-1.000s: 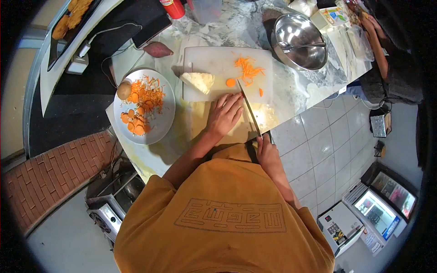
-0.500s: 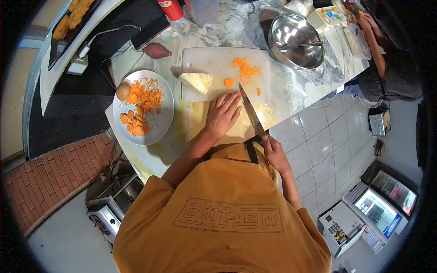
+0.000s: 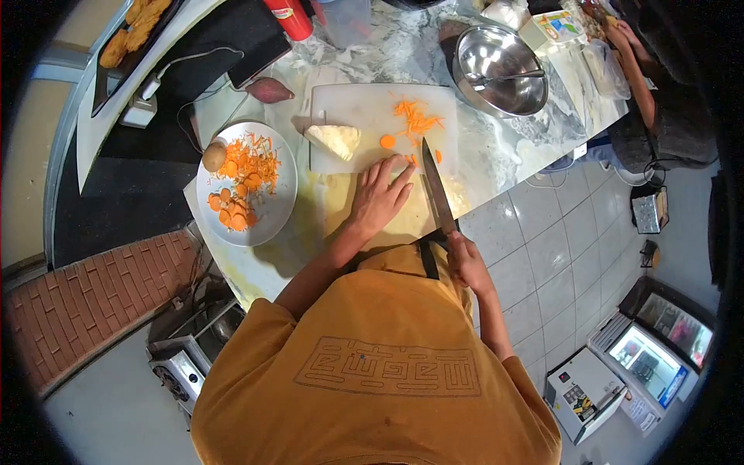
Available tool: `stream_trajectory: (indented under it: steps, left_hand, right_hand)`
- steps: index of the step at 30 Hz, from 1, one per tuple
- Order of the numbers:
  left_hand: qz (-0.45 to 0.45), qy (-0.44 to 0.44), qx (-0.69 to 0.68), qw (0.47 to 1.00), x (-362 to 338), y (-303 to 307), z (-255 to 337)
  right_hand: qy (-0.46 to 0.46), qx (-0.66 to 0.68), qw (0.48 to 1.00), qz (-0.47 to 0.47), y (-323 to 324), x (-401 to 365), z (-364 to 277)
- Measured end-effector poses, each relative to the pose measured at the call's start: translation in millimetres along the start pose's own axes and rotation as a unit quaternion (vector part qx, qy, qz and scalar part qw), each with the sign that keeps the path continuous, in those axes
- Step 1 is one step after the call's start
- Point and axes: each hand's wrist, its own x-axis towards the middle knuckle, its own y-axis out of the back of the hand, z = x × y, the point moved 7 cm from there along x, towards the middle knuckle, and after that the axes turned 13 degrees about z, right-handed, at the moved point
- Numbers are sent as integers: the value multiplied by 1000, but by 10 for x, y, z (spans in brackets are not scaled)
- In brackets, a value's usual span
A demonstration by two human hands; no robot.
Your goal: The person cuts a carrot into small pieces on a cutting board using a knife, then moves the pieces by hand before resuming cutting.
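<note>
My right hand (image 3: 467, 262) is wrapped round the handle of a long knife (image 3: 439, 188), whose blade points up over the front right of the white cutting board (image 3: 372, 97). Left of the blade, my left hand (image 3: 377, 198) lies at the board's near edge with its fingers spread; its fingertips are beside small carrot pieces (image 3: 411, 160). Shredded carrot (image 3: 417, 116) and a round carrot slice (image 3: 387, 141) lie farther back. A pale yellow wedge (image 3: 336, 141) rests on the board's left part. What is under my fingertips is hidden.
At the left a white plate (image 3: 267, 215) holds carrot shreds, slices and a brown round item (image 3: 214, 157). Behind are a purple tuber (image 3: 269, 90), a red bottle (image 3: 291, 18) and a metal bowl (image 3: 496, 58) with a spoon. Another person's arm (image 3: 640, 91) is at the back right.
The knife has moved right, away from my left fingertips, uncovering small carrot pieces between them. My left hand has barely moved, and the view has shifted slightly.
</note>
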Motion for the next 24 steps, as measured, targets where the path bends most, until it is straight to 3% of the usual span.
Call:
stream_trajectory:
  steps: [1, 2, 4, 7, 24]
  left_hand:
    - [-6, 4, -2, 1000, 0, -15, 1]
    - [-12, 8, -5, 1000, 2, -29, 2]
    - [-14, 5, -3, 1000, 8, -26, 9]
    - [-15, 7, -1, 1000, 6, -30, 2]
    - [-12, 17, -18, 1000, -5, -32, -36]
  right_hand:
    - [138, -98, 983, 72, 45, -2, -126]
    - [138, -96, 983, 74, 38, -6, -110]
    - [272, -291, 902, 168, 37, -118, -373]
    - [214, -298, 915, 165, -17, -161, -482]
    - [229, -387, 873, 187, -112, -124, -519]
